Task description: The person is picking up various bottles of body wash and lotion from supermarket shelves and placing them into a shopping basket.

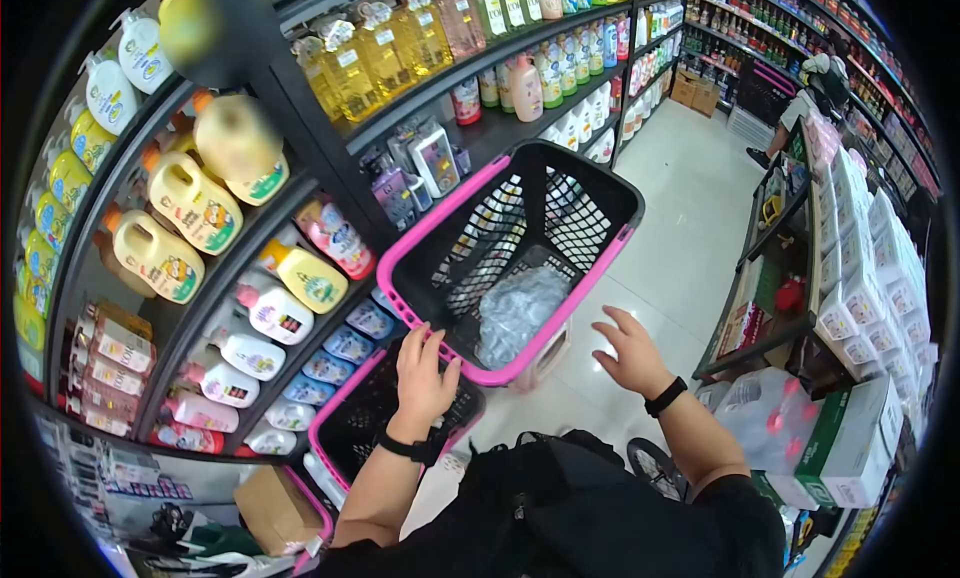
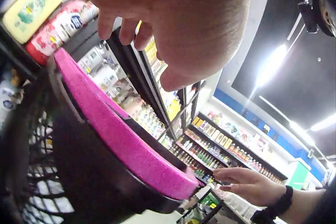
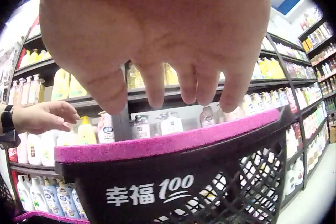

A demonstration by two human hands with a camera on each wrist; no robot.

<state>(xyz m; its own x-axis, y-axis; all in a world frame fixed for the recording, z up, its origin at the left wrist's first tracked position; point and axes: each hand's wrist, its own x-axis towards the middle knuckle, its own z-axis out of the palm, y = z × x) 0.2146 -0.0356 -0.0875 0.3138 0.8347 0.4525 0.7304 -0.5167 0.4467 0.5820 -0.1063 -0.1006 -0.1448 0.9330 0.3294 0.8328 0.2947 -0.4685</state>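
A black basket with a pink rim [image 1: 400, 296] stands in front of the person, with a crumpled clear plastic bag [image 1: 522, 313] inside it. The left hand [image 1: 427, 378] is at the basket's near left corner, fingers relaxed; whether they touch the rim cannot be told. To the right of the basket the right hand [image 1: 632, 356] hovers with spread fingers and holds nothing. White lettering marks the basket's side [image 3: 152, 195] in the right wrist view, below the right hand [image 3: 157, 35]. The left wrist view shows the left palm [image 2: 184, 19] above the pink rim [image 2: 121, 134].
Shelves of bottles [image 1: 190, 203] line the left side and back. A second pink-rimmed basket [image 1: 330, 428] is at lower left, near a cardboard box [image 1: 278, 510]. On the right are stacked white packs [image 1: 860, 298] and a green-white carton [image 1: 850, 443]. Another person [image 1: 815, 88] is far down the aisle.
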